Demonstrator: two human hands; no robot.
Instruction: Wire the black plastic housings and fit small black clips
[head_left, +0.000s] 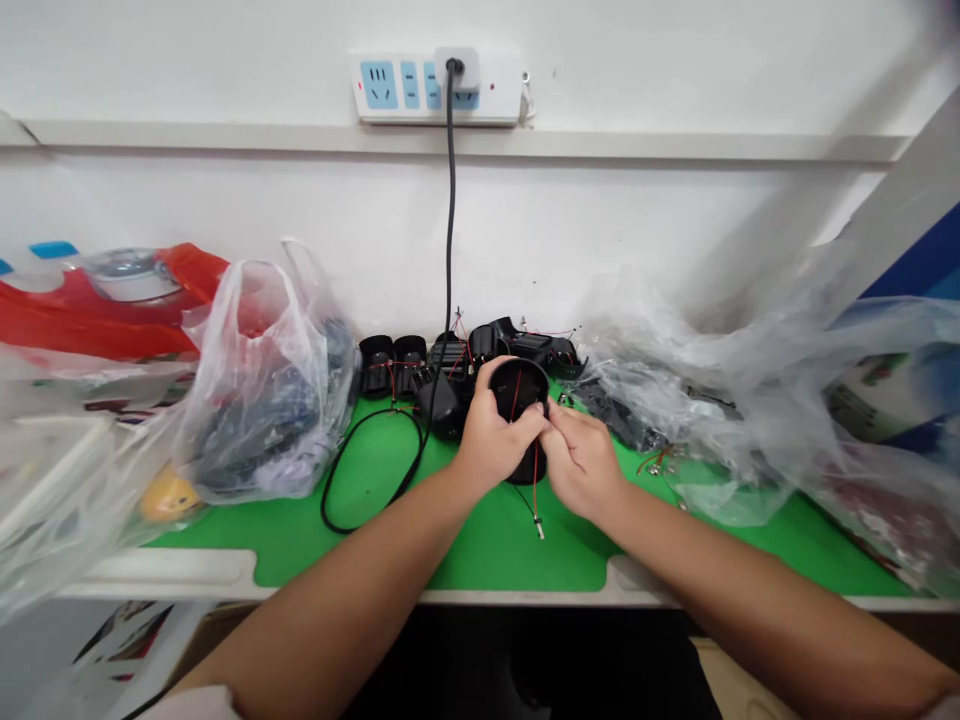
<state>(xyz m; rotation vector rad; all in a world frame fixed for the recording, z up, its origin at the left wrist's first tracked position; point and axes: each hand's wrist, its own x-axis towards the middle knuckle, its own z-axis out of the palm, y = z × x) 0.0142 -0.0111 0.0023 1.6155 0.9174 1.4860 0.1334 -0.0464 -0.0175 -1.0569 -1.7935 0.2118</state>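
Observation:
A round, cup-shaped black plastic housing (529,380) is tilted with its open mouth towards me, above the green mat. My left hand (495,432) is wrapped round its left side, the thumb pressing at the near rim. My right hand (583,458) is closed against the right side of the same housing, its fingertips meeting the left thumb; whether they also pinch a wire is hidden. A thin red wire (535,490) runs across the mouth and hangs down the front, ending in a small metallic tip (539,530). Behind stand several similar black housings (409,366) with red wires.
A black power cord (451,200) drops from the wall socket strip (390,88) and loops on the green mat (360,505). Filled plastic bags (262,400) crowd the left. Clear bags (720,400) and small wired parts (658,458) lie at right.

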